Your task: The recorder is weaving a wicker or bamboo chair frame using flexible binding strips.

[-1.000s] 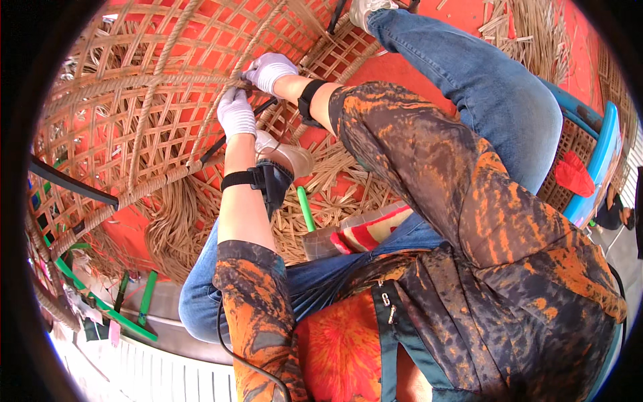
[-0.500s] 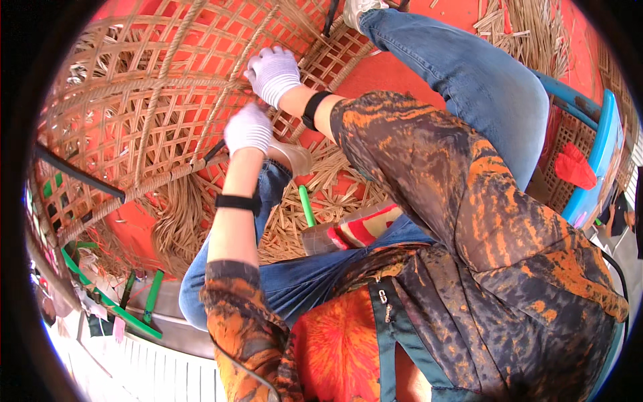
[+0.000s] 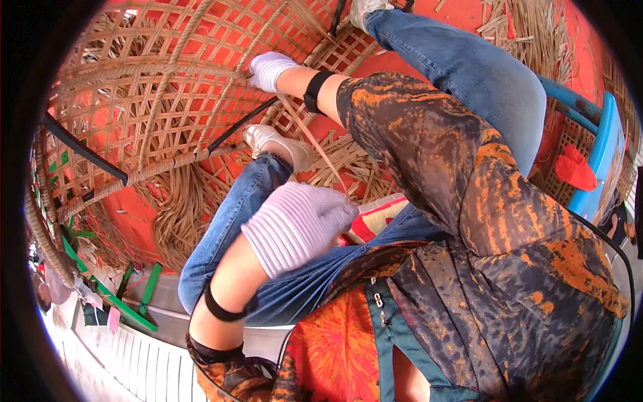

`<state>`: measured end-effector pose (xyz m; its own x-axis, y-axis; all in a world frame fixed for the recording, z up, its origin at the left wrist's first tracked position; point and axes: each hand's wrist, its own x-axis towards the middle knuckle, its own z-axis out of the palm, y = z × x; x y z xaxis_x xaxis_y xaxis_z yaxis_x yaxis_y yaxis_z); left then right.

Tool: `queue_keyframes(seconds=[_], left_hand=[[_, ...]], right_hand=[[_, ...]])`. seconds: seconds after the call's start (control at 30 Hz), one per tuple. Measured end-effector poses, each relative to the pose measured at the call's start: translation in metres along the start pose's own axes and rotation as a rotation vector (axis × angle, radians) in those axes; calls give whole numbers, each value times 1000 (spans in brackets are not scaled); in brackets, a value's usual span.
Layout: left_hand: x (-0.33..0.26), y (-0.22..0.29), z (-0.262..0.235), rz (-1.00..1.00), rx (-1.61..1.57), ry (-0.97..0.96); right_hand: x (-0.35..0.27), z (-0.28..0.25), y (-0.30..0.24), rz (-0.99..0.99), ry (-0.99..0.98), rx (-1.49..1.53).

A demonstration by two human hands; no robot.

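One slender tan strip [image 3: 313, 138] runs straight from the woven lattice [image 3: 165, 79] down to your left hand [image 3: 301, 224], which is closed on its lower end in front of your jeans [image 3: 224, 224]. Your right hand [image 3: 271, 70] is at the lattice, by the strip's upper end; its fingertips are hidden, so I cannot tell its grip. Loose brown strips [image 3: 184, 218] lie on the red floor [image 3: 388, 63].
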<state>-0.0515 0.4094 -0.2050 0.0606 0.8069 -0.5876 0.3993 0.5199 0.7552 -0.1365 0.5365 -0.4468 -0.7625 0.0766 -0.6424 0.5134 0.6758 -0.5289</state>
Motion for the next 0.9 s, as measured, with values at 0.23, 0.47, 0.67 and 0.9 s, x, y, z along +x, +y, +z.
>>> queue_keyframes(seconds=[0.23, 0.47, 0.67, 0.9], left_hand=[[87, -219, -39, -672, -160, 689], [154, -245, -2, -306, -896, 1202], [161, -224, 7, -279, -859, 1272], [143, -225, 1, -374, -439, 1157]], right_hand=[[10, 5, 32, -196, 30, 227], [1, 6, 43, -139, 103, 216], [-3, 16, 36, 56, 130, 243], [0, 11, 22, 225, -44, 224]])
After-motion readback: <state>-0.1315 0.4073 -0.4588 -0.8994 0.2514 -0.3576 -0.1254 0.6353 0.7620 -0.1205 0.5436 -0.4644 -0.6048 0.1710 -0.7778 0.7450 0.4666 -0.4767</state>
